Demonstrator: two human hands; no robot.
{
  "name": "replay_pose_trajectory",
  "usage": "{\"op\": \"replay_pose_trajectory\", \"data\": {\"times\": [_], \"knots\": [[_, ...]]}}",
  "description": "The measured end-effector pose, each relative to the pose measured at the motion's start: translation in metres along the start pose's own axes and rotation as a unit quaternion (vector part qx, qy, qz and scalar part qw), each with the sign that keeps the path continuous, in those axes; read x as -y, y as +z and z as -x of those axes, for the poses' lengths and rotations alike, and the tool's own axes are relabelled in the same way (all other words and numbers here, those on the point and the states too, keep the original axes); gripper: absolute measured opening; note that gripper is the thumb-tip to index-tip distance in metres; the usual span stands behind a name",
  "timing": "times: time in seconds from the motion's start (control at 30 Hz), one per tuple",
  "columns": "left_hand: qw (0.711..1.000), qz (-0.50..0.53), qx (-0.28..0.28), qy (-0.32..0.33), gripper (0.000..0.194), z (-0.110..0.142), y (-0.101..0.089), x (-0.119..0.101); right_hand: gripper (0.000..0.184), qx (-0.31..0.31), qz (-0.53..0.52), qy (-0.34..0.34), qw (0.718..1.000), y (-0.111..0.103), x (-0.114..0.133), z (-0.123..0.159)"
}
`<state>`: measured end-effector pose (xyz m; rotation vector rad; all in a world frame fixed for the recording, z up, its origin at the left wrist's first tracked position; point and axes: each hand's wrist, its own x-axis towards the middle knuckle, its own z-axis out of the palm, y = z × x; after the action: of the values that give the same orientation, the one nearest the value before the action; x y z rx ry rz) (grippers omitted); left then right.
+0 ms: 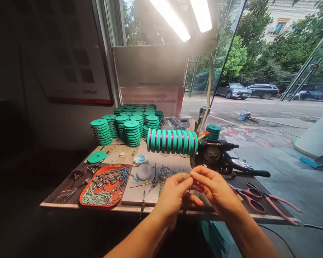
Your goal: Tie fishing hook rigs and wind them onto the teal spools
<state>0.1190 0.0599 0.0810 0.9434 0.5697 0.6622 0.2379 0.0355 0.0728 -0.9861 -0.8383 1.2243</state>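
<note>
My left hand [179, 190] and my right hand [214, 184] meet over the table's front part, thumbs and fingertips pinched together. What lies between the fingertips is too small to make out. Just above them, a row of green foam line spools [172, 141] wound with purple line sits on the shaft of a black hand-crank winder [212, 154]. Thin lines hang down from the spools. Behind my left hand stands a small bowl of grey beads [165, 172], with a round white pad [144, 172] beside it. Dark beaded rigs [143, 206] hang over the front edge.
An orange tray [102, 202] holds sinkers, small tubes and swivels. Stacks of green spools [131, 133] fill the back left; one flat spool [97, 156] lies nearer. Scissors [254, 199] and pink-handled pliers [280, 208] lie at the right. A lamp [204, 44] hangs overhead.
</note>
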Motion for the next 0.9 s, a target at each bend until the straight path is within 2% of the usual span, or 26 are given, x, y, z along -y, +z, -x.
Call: {"op": "replay_pose_trajectory", "data": {"times": [0.17,0.37,0.57,0.67,0.9], "knots": [[1.000,0.001,-0.020,0.004,0.020,-0.001,0.001,0.000,0.020,0.017,0.005,0.004,1.000,0.001,-0.001,0.000],[0.998,0.061,-0.020,-0.011,0.018,0.004,-0.003,0.004,0.020,0.062,0.011,0.038,0.997,-0.002,-0.005,0.000],[0.993,0.107,-0.010,-0.041,0.012,0.009,-0.005,0.008,0.020,0.089,0.016,0.023,0.996,-0.001,-0.005,0.001],[0.991,0.123,-0.004,-0.048,0.012,0.010,-0.006,0.008,0.019,0.081,0.025,0.011,0.996,-0.003,-0.008,0.002],[0.991,0.122,-0.009,-0.046,0.014,0.009,-0.007,0.008,0.022,0.077,-0.003,0.045,0.996,-0.003,-0.010,0.005]]}}
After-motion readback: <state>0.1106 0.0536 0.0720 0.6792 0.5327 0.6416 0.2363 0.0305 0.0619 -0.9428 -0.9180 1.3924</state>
